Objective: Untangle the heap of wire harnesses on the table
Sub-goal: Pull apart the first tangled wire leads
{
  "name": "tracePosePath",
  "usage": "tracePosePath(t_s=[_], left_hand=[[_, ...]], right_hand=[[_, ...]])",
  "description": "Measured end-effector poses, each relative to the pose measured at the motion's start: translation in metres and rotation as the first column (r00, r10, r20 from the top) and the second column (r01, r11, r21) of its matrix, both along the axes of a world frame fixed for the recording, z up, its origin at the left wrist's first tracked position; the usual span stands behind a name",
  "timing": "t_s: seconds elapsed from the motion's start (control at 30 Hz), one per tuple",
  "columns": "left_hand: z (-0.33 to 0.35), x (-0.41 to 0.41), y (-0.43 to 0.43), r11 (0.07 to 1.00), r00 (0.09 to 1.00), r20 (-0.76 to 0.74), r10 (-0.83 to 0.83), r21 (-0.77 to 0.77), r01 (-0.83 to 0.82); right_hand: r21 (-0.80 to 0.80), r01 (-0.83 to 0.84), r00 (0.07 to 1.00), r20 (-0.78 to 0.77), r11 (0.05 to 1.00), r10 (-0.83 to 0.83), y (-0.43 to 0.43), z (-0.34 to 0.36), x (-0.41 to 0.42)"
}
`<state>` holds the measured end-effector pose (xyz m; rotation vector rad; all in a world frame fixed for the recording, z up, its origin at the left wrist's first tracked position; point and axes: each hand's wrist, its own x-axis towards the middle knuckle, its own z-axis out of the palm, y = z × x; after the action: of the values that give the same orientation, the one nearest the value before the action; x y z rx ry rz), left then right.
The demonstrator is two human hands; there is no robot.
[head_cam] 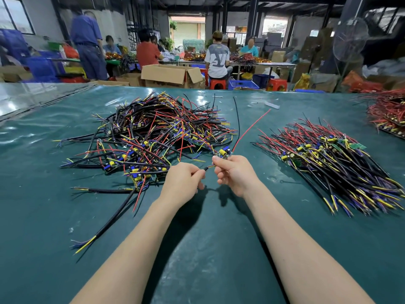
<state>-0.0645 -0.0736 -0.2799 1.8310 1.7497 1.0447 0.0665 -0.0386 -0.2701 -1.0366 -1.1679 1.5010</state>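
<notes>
A tangled heap of wire harnesses (157, 132), black, red, yellow and blue wires with small circuit boards, lies left of centre on the green table (208, 249). One harness (224, 152) is held in front of me, just right of the heap. My right hand (234, 174) pinches it at its small board with a yellow part; its red and black wires stick up and away. My left hand (184, 182) pinches the black cable end of the same harness. A sorted pile of harnesses (337, 167) lies in a row at the right.
Another red-wired pile (390, 113) sits at the far right edge. A loose black cable with yellow and blue ends (105, 227) lies at the near left. Beyond the table's far edge are cardboard boxes (171, 76), stools, crates and several people at other tables.
</notes>
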Motion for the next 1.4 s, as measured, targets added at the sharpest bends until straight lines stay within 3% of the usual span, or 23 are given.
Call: tracePosePath(t_s=[0.13, 0.27, 0.33, 0.43, 0.57, 0.7, 0.77, 0.87, 0.97, 1.27, 1.4], left_hand=[[0.004, -0.004, 0.0, 0.986, 0.955, 0.266, -0.134, -0.062, 0.155], [-0.002, -0.001, 0.003, 0.999, 0.953, 0.302, 0.026, -0.05, -0.011], [-0.002, -0.003, 0.003, 0.998, 0.951, 0.306, 0.035, -0.056, -0.018], [0.001, -0.011, -0.001, 0.982, 0.923, 0.383, -0.044, -0.152, 0.109], [0.002, -0.012, -0.007, 0.939, 0.841, 0.537, -0.063, -0.254, 0.233], [-0.002, -0.007, -0.004, 0.966, 0.879, 0.461, 0.12, -0.257, 0.003], [-0.001, -0.012, -0.003, 0.98, 0.888, 0.446, 0.114, -0.199, -0.025], [0.005, -0.022, -0.006, 0.962, 0.817, 0.575, -0.027, -0.207, 0.178], [0.007, -0.029, -0.01, 0.89, 0.79, 0.604, -0.103, -0.299, 0.345], [0.015, -0.021, -0.015, 0.879, 0.596, 0.794, -0.122, -0.193, 0.436], [0.014, -0.021, -0.017, 0.808, 0.658, 0.749, -0.075, -0.342, 0.48]], right_hand=[[0.029, 0.069, 0.997, -0.03, 0.997, -0.068, 0.003, -0.001, 0.004], [0.092, 0.066, 0.998, -0.01, 0.994, -0.066, 0.002, -0.004, -0.002], [0.064, 0.047, 0.998, -0.04, 0.997, -0.045, 0.003, -0.001, 0.0], [-0.021, 0.143, 0.981, -0.131, 0.99, -0.144, 0.008, 0.003, 0.015], [0.008, 0.279, 0.957, -0.08, 0.96, -0.278, 0.011, -0.001, 0.027], [0.113, 0.224, 0.973, -0.073, 0.968, -0.217, 0.008, -0.001, 0.016], [0.109, 0.197, 0.975, -0.129, 0.974, -0.183, 0.007, 0.001, 0.015], [0.014, 0.273, 0.936, -0.234, 0.962, -0.262, 0.012, 0.003, 0.025], [-0.055, 0.344, 0.906, -0.243, 0.937, -0.347, 0.017, 0.0, 0.033], [-0.071, 0.403, 0.853, -0.331, 0.912, -0.403, 0.019, -0.008, 0.024], [-0.099, 0.413, 0.819, -0.396, 0.905, -0.416, 0.02, -0.009, 0.029]])
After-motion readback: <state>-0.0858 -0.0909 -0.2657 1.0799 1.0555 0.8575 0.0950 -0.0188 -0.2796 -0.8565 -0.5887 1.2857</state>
